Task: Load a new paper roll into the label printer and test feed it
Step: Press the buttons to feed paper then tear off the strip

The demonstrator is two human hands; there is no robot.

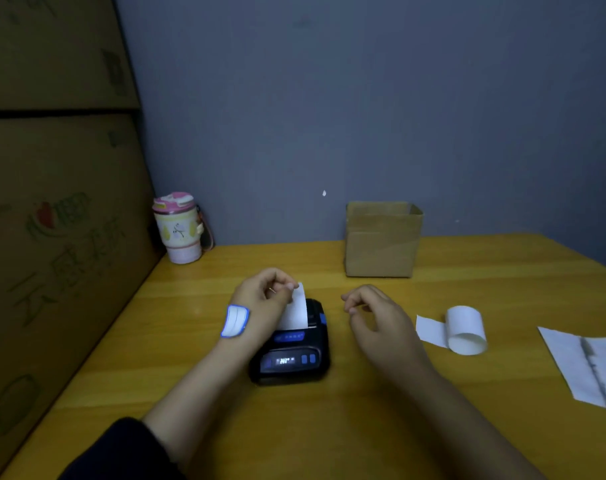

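Note:
A small black label printer (289, 351) with a lit display sits in the middle of the yellow wooden table (364, 427). A white paper strip (296, 311) rises from its slot. My left hand (265, 299) pinches the strip's top end between thumb and fingers, just above the printer's left side. A blue-edged white label sticks to my left wrist. To the right of the printer, my right hand (374, 315) hovers with loosely curled fingers and holds nothing. Farther right, a white paper roll (464, 329) lies on the table with a short tail unrolled to its left.
A small open cardboard box (381, 240) stands behind the printer by the wall. A pink and cream tumbler (180, 228) is in the back left corner. Large cartons (59, 202) wall off the left side. A white sheet with a pen (596, 375) lies at the right edge.

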